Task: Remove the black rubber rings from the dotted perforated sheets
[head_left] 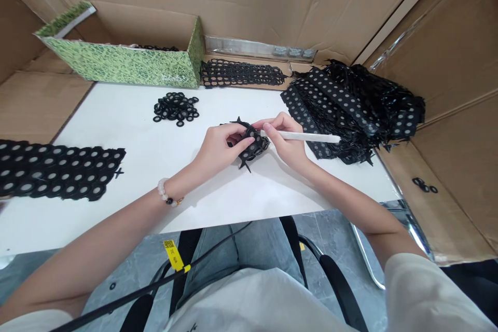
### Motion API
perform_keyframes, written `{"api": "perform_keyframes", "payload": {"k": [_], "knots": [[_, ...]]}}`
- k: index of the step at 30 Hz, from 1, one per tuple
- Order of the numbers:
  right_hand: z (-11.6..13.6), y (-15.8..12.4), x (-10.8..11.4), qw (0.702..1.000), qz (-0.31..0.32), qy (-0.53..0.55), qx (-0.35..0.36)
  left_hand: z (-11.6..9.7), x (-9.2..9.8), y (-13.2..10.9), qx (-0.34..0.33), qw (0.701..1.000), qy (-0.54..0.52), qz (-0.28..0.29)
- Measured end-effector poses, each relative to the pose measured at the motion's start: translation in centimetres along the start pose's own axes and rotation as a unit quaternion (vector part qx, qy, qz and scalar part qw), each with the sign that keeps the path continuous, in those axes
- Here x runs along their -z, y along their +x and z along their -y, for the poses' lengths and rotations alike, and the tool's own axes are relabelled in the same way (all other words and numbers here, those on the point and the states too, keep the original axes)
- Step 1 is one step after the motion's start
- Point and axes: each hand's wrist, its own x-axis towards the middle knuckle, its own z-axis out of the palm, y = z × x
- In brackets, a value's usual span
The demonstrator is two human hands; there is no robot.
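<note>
The person's left hand [216, 150] is closed around a crumpled scrap of black rubber sheet [252, 146], punched with round holes and with spiky torn corners, held just above the bench [128, 119]. The right hand [284, 137] pinches a slim white pointed tool [307, 137] like a pen, its tip pressed into the scrap. A bracelet of pale beads with one dark bead [165, 191] circles the left wrist.

On the white bench top, a small heap of loose black rubber rings [176, 109] lies beyond the hands. A flat black sheet studded with grey-centred discs [58, 170] lies to the left, and a tall glossy pile of similar strips [342, 109] is heaped to the right. A lattice of joined black rings [243, 73] sits against a cardboard box wrapped in green patterned paper [116, 62], which holds more black rings [155, 47]. The paper carries a faint mark, too small to read. A yellow tag [173, 255] hanging from a black cord [128, 285] shows a printed code and tiny print, also unreadable.
</note>
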Motion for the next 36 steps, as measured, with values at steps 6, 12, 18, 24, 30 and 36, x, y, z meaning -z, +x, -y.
{"api": "perform_keyframes", "payload": {"k": [6, 12, 18, 24, 30, 36], "knots": [[-0.1, 0.0, 0.2, 1.0, -0.004, -0.001, 0.012, 0.1, 0.2, 0.2, -0.004, 1.0, 0.006, -0.011], [0.0, 0.1, 0.3, 1.0, 0.004, -0.003, 0.01, -0.2, 0.3, 0.2, 0.001, 1.0, 0.01, -0.012], [-0.7, -0.1, 0.4, 0.997, 0.021, -0.048, 0.057, 0.3, 0.2, 0.2, -0.022, 1.0, 0.002, -0.003], [-0.9, -0.5, -0.3, 0.992, 0.011, -0.099, 0.081, 0.6, -0.1, 0.0, -0.068, 0.997, 0.015, 0.014], [-0.7, 0.0, 0.0, 0.992, -0.033, -0.098, 0.065, 1.0, 0.0, 0.5, 0.011, 0.999, -0.04, 0.015], [-0.6, 0.9, 0.7, 0.999, -0.049, 0.006, 0.008, 1.6, 0.6, 1.2, 0.099, 0.987, -0.119, 0.051]]}}
